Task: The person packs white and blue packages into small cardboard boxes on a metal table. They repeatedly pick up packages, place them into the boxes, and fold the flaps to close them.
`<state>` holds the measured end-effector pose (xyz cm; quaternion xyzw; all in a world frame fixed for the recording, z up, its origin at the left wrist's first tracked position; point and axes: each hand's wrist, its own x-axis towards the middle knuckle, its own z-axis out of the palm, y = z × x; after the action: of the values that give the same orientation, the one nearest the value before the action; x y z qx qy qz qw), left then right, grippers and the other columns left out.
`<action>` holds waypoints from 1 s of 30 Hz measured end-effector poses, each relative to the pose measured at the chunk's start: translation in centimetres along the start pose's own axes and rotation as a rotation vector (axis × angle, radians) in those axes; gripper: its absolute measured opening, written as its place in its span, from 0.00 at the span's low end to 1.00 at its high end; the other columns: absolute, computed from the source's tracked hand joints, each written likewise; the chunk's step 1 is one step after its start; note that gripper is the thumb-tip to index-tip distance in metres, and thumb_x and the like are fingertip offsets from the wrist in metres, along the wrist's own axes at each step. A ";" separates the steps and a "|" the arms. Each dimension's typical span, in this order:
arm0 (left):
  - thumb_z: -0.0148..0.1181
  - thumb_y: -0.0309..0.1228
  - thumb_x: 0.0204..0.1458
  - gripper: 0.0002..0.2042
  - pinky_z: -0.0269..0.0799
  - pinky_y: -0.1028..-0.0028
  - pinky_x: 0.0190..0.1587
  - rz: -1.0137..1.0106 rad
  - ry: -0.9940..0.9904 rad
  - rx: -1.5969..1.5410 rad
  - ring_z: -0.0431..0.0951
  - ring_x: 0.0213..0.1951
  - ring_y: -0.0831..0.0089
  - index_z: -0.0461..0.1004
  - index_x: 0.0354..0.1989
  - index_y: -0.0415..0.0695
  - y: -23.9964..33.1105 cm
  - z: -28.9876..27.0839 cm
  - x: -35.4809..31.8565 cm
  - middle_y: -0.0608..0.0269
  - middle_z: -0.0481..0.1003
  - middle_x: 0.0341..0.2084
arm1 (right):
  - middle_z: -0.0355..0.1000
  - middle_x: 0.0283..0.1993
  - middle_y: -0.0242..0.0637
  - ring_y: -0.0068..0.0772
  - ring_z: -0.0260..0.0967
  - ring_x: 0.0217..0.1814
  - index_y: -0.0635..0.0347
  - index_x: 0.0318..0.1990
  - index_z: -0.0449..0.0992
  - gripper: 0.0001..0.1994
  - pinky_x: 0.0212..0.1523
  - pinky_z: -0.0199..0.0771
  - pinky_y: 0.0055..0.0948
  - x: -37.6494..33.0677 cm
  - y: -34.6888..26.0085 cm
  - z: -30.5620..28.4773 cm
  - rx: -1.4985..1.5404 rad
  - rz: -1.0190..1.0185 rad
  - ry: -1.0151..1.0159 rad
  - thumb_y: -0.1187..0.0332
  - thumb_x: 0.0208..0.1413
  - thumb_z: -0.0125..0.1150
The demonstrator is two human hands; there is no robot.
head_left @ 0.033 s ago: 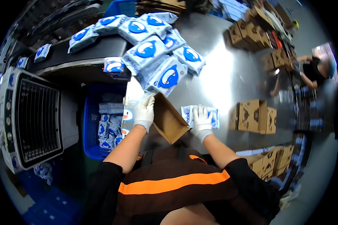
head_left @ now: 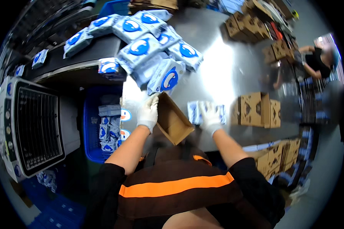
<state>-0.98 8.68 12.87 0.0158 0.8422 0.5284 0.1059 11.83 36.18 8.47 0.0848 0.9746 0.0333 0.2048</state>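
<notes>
From afar I see my left hand (head_left: 148, 112) grasping an open carton (head_left: 174, 120), likely to steady it, and a packet (head_left: 194, 111) beneath my right hand (head_left: 211, 117), whether gripped I can't tell.

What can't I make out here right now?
All in the head view:
Rectangular white-and-blue plastic packet: middle hidden by the blurred, white-gloved right hand; grip or mere touch unclear.
Open brown cardboard box: far outside hidden by its own walls.
Blue plastic basket: bottom hidden under small white-and-blue packets.
Person in black: too blurred to tell hand contents.
</notes>
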 end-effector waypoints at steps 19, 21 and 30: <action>0.56 0.33 0.68 0.16 0.71 0.74 0.57 -0.169 -0.405 -0.683 0.78 0.51 0.74 0.79 0.58 0.39 1.4 19.3 -4.1 0.58 0.81 0.51 | 0.62 0.71 0.62 0.57 0.62 0.73 0.67 0.76 0.50 0.42 0.72 0.61 0.39 -12.2 4.5 -11.2 0.798 0.174 -0.176 0.55 0.59 0.58; 0.58 0.34 0.67 0.17 0.71 0.71 0.57 -0.110 -0.400 -0.581 0.79 0.51 0.70 0.78 0.59 0.38 1.9 19.2 -4.0 0.56 0.82 0.50 | 0.65 0.69 0.63 0.59 0.63 0.71 0.67 0.76 0.49 0.41 0.72 0.61 0.42 -12.8 2.9 -11.1 0.795 0.256 -0.193 0.56 0.60 0.56; 0.63 0.44 0.59 0.54 0.51 0.62 0.74 -0.106 -0.574 -0.226 0.54 0.75 0.49 0.26 0.78 0.35 2.4 18.7 -15.1 0.34 0.47 0.75 | 0.72 0.61 0.54 0.58 0.70 0.63 0.60 0.58 0.69 0.16 0.63 0.72 0.48 -4.4 4.3 -1.1 0.712 0.118 0.008 0.71 0.64 0.51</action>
<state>17.21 24.23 9.62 0.1085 0.7135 0.5862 0.3680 15.97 39.62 11.62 0.2067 0.9193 -0.2960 0.1566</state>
